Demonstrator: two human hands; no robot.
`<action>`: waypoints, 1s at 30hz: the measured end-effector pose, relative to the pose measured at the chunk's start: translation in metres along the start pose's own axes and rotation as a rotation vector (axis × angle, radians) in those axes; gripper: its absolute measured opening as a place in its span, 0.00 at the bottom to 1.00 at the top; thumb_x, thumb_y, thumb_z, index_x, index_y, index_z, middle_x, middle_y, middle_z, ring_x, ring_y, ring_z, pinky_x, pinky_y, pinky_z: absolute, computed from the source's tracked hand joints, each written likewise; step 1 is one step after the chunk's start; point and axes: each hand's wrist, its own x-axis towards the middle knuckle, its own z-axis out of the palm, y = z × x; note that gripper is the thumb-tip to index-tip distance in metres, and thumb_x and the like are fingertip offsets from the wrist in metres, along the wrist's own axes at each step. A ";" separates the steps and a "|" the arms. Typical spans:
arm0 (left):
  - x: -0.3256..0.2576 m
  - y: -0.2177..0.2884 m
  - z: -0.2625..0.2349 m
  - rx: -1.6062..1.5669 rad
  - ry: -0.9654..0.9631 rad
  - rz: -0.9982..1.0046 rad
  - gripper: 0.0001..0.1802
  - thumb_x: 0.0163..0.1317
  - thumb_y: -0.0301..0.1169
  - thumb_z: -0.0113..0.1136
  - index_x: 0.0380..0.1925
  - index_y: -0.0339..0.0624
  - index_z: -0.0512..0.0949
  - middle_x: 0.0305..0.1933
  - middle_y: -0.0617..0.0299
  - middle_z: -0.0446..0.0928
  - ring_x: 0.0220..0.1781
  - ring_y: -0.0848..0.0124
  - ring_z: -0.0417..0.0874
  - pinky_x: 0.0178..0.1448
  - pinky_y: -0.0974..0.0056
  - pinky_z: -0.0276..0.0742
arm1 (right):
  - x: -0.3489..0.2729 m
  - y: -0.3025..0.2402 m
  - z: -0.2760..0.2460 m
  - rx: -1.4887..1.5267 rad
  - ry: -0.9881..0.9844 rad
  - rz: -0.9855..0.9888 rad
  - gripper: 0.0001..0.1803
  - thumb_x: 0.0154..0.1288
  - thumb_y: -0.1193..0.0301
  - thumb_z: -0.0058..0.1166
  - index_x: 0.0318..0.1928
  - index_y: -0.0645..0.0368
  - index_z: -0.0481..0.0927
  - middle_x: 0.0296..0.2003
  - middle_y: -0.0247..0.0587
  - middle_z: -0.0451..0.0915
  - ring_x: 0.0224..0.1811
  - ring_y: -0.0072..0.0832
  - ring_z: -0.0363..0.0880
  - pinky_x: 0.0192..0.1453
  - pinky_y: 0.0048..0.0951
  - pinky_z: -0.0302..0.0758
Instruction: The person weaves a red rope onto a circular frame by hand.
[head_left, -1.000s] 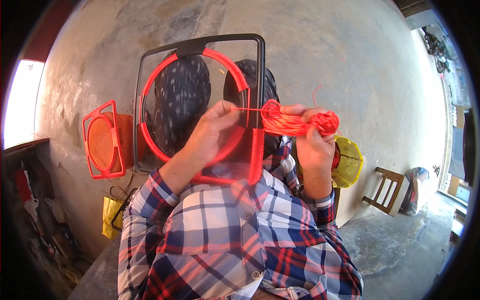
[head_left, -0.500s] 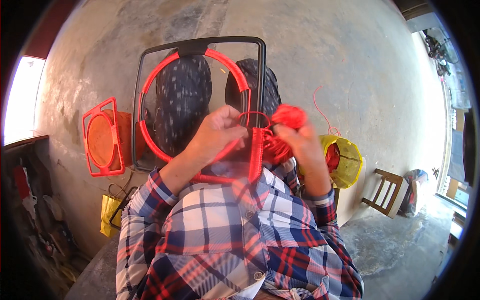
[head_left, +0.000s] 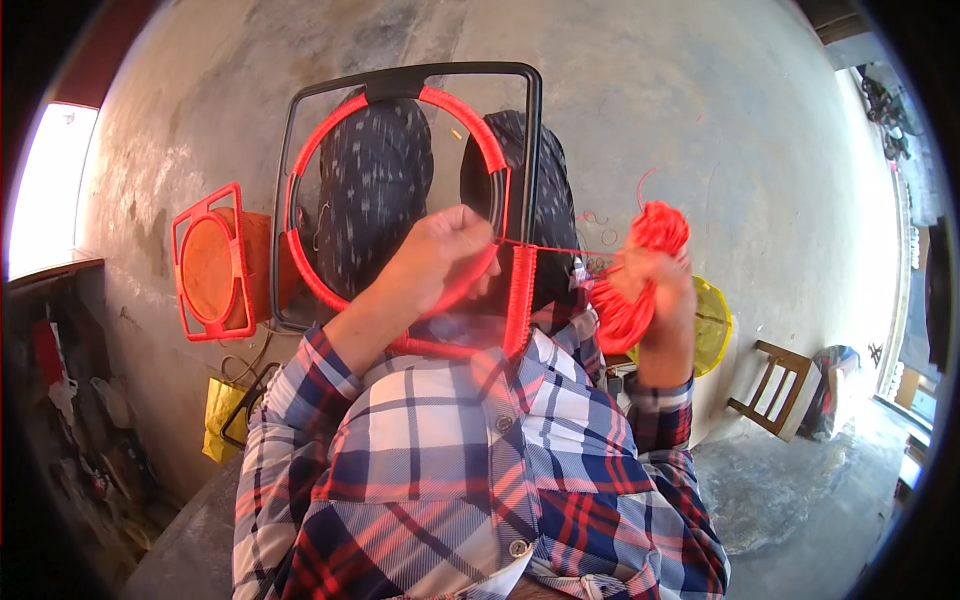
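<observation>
A black rectangular frame (head_left: 533, 150) with a round inner ring stands over my knees. Red cord is wound tightly round much of the ring and along the lower right bar (head_left: 520, 300). My left hand (head_left: 448, 258) is closed on the ring's right side, its fingertips beside the cord; whether they also pinch it is hidden. To the right, my right hand (head_left: 655, 283) grips a bundle of red cord (head_left: 625, 322), slightly blurred. From the bundle, a strand (head_left: 555, 249) runs taut to the frame's right bar near my left fingers.
At the left, a red-wrapped frame (head_left: 240, 262) leans against an orange round object (head_left: 208, 268). Below it sits a yellow bag (head_left: 220, 418). A yellow translucent container (head_left: 712, 325) is partly behind my right forearm. A small wooden stool (head_left: 768, 392) lies farther right.
My right hand has moved right with the cord bundle, and the loose loop at the bar has been drawn into a straight strand. My left hand stays at the ring.
</observation>
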 end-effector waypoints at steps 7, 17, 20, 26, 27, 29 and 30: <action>-0.001 -0.001 -0.006 -0.070 -0.024 -0.050 0.08 0.69 0.33 0.50 0.41 0.39 0.70 0.25 0.53 0.78 0.18 0.67 0.77 0.24 0.68 0.74 | -0.006 -0.078 -0.161 -0.013 0.408 -0.400 0.10 0.65 0.66 0.54 0.37 0.60 0.74 0.26 0.38 0.77 0.26 0.29 0.77 0.30 0.29 0.74; 0.007 -0.004 -0.009 -0.061 -0.016 -0.052 0.12 0.67 0.35 0.49 0.41 0.38 0.73 0.33 0.56 0.80 0.29 0.68 0.81 0.35 0.65 0.78 | -0.020 -0.001 -0.041 -0.360 0.193 -0.084 0.20 0.61 0.68 0.52 0.52 0.65 0.79 0.46 0.39 0.80 0.50 0.29 0.78 0.54 0.29 0.74; 0.007 -0.007 -0.006 -0.237 0.009 0.012 0.14 0.68 0.36 0.47 0.43 0.37 0.75 0.40 0.58 0.79 0.39 0.69 0.81 0.45 0.64 0.79 | 0.006 0.015 0.013 -1.419 -0.646 -0.022 0.23 0.55 0.67 0.60 0.51 0.63 0.77 0.36 0.42 0.79 0.40 0.35 0.78 0.48 0.33 0.73; 0.004 -0.002 0.012 -0.176 0.037 -0.077 0.14 0.72 0.36 0.45 0.47 0.38 0.73 0.42 0.62 0.78 0.42 0.71 0.81 0.51 0.65 0.78 | 0.039 0.033 0.049 -0.933 -0.405 -0.138 0.34 0.54 0.74 0.62 0.63 0.61 0.66 0.39 0.44 0.80 0.44 0.32 0.79 0.50 0.31 0.74; 0.007 -0.004 0.010 -0.178 0.032 -0.076 0.14 0.72 0.36 0.45 0.47 0.38 0.73 0.42 0.62 0.78 0.42 0.71 0.81 0.51 0.65 0.78 | 0.042 0.035 0.042 -0.938 -0.403 -0.138 0.34 0.54 0.74 0.62 0.63 0.61 0.66 0.39 0.44 0.80 0.44 0.32 0.79 0.50 0.31 0.74; 0.009 -0.013 0.003 -0.190 0.173 0.011 0.13 0.72 0.37 0.46 0.47 0.39 0.72 0.39 0.63 0.77 0.37 0.72 0.79 0.44 0.67 0.77 | 0.048 0.040 0.031 -0.676 -0.238 -0.006 0.37 0.54 0.77 0.62 0.65 0.61 0.63 0.49 0.48 0.77 0.47 0.32 0.78 0.52 0.31 0.74; 0.010 -0.016 -0.002 -0.194 0.175 0.013 0.13 0.72 0.37 0.46 0.47 0.39 0.72 0.39 0.63 0.77 0.37 0.72 0.79 0.44 0.67 0.77 | 0.052 0.041 0.027 -0.679 -0.242 -0.003 0.37 0.54 0.77 0.62 0.65 0.61 0.63 0.49 0.48 0.77 0.47 0.32 0.78 0.52 0.31 0.74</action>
